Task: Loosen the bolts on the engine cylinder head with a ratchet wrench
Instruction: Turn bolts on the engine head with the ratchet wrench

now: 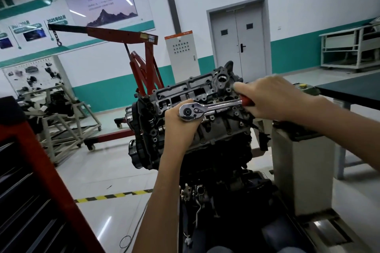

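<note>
An engine stands on a stand in the middle of the view, its grey cylinder head (185, 90) tilted toward me with several bolt holes showing. A chrome ratchet wrench (207, 110) with a red grip lies across the head's near side. My left hand (181, 127) cups the wrench's round head from below, fingers curled round it. My right hand (269, 98) grips the red handle at the wrench's right end. The socket and the bolt under the wrench head are hidden by my left hand.
A red engine hoist (144, 55) stands behind the engine. A red tool cabinet (30, 181) fills the lower left. A grey metal box (302, 170) sits right of the engine, beside a dark-topped table (353, 88). Yellow-black floor tape (111, 196) crosses the floor.
</note>
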